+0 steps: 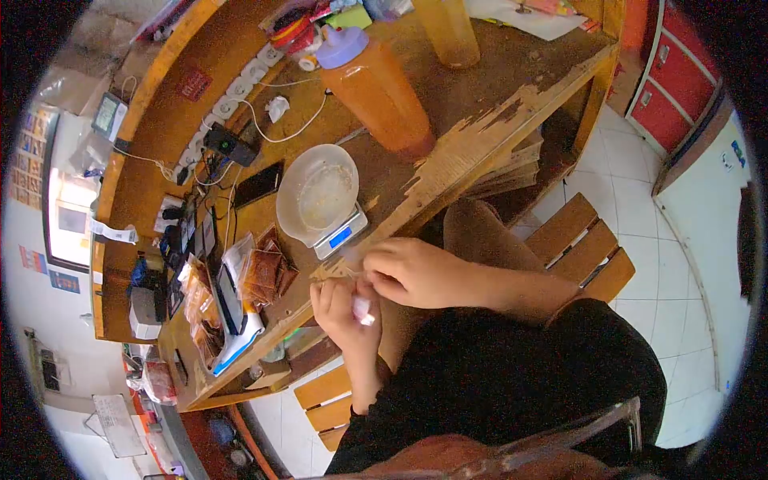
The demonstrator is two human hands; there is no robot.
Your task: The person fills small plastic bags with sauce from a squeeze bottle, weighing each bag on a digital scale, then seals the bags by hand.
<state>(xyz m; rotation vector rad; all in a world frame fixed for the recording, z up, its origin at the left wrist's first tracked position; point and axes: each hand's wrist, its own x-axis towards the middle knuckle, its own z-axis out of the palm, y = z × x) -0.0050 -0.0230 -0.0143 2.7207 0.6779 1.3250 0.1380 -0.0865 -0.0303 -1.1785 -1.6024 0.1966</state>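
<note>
My left hand (344,312) is closed, with a small pinkish-white piece (364,310) showing at its palm side. My right hand (412,272) is beside it with fingers pinched together. Between the fingertips is a faint, see-through bit that looks like thin clear plastic (352,260), too blurred to name surely. Both hands are at the table's front edge, just below a small digital scale (342,234) with a lit blue display. A white translucent bowl (288,188) rests on the scale, with some pale residue inside.
A large orange-filled bottle with a lilac lid (380,96) stands behind the scale, near another orange container (448,36). Plastic packets of reddish-brown contents (268,272), a black phone (259,183), cables and a power strip (240,84) occupy the wooden table (488,120). A slatted stool (580,240) is at right.
</note>
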